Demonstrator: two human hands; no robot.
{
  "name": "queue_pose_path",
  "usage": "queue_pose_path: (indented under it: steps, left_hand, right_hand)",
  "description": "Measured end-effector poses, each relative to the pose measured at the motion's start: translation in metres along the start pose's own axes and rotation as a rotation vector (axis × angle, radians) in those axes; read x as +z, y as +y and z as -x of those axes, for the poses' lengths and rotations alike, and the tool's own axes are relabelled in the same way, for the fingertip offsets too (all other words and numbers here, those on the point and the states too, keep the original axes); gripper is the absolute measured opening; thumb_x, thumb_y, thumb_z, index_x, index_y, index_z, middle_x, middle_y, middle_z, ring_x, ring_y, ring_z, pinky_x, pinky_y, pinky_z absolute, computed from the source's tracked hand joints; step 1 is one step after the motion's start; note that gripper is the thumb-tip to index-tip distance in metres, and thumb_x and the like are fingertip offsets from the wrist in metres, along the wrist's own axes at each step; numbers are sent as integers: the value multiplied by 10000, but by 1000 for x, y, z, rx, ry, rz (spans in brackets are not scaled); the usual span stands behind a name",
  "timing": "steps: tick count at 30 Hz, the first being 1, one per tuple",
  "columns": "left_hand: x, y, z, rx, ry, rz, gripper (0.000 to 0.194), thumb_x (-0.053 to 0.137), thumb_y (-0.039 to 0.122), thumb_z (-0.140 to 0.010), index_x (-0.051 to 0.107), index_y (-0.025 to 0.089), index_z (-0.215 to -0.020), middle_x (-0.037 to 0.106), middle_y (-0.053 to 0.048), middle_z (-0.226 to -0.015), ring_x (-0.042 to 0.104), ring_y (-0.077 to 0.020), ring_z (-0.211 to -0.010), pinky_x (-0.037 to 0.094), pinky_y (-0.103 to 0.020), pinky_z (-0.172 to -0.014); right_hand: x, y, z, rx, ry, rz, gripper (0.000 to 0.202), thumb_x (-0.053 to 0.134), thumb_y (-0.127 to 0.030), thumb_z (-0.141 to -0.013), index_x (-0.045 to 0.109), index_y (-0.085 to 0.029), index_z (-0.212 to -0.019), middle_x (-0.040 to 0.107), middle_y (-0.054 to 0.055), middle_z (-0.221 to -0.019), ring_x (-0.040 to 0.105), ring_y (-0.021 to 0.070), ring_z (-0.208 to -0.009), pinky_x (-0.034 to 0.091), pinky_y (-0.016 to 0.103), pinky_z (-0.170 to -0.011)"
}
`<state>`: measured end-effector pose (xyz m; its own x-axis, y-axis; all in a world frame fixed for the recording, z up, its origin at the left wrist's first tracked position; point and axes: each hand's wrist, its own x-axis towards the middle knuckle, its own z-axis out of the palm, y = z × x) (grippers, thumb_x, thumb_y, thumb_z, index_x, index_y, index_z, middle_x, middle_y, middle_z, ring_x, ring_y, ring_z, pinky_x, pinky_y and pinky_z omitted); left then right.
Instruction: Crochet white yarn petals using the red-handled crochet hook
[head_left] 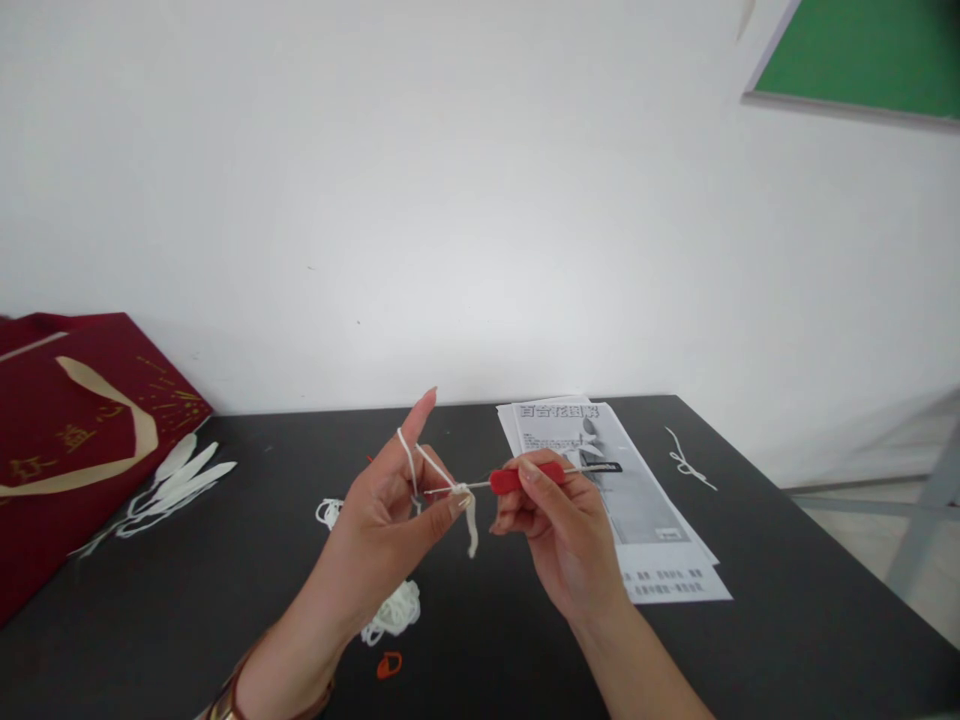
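Note:
My right hand [559, 520] grips a crochet hook [525, 477] by its red handle, the metal shaft pointing left. Pinched between thumb and fingers of my left hand [397, 510] is a small piece of white crochet work [463, 492], with the hook's shaft passing through it. White yarn [439, 467] runs from the work up around my raised left index finger. A short tail hangs below the work. Under my left wrist a loose heap of white yarn [394, 612] lies on the table, partly hidden by the arm.
An orange stitch marker [389, 665] lies near the heap. Printed sheets [652, 500] rest behind my right hand, and a scrap of white yarn [686, 463] lies farther right. At left stand a dark red bag [97, 400] and several white crocheted petals [180, 480]. A white wall backs the black table [487, 640].

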<state>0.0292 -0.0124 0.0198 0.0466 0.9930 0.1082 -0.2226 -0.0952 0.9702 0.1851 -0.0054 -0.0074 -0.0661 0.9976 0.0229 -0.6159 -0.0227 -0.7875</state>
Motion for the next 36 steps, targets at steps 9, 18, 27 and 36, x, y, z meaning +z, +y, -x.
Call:
queue_pose_path:
  steps: [9, 18, 27, 36]
  left_hand:
    - [-3, -8, 0, 132, -29, -55, 733, 701, 169, -795, 382, 321, -1436, 585, 50, -702, 515, -99, -627, 434, -231, -608]
    - [1, -8, 1, 125, 35, -74, 794, 708, 173, -778, 333, 339, -1457, 567, 57, -705, 528, -101, -663, 428, -214, -619]
    - [3, 0, 3, -11, 37, -29, 926, 725, 152, -747, 221, 369, -1493, 525, 80, -628, 454, -82, -576, 384, -195, -570]
    - [12, -8, 3, -21, 99, 65, 884, 752, 154, -720, 316, 317, -1473, 539, 70, -629, 428, -85, -560, 337, -186, -512]
  right_hand:
    - [2, 2, -1, 74, 12, -57, 183, 756, -299, -761, 664, -142, -770, 696, -4, -558, 621, 86, -426, 573, 183, -462]
    - [1, 1, -2, 100, 43, -97, 189, 763, -301, -755, 676, -134, -771, 695, -3, -565, 627, 82, -443, 584, 180, -478]
    - [0, 0, -2, 100, 51, -89, 189, 774, -299, -742, 680, -136, -764, 696, -2, -569, 628, 90, -447, 585, 187, -483]
    - [1, 3, -2, -22, 43, 31, 169, 732, -325, -791, 678, -166, -802, 695, -7, -596, 636, 97, -477, 575, 203, -519]
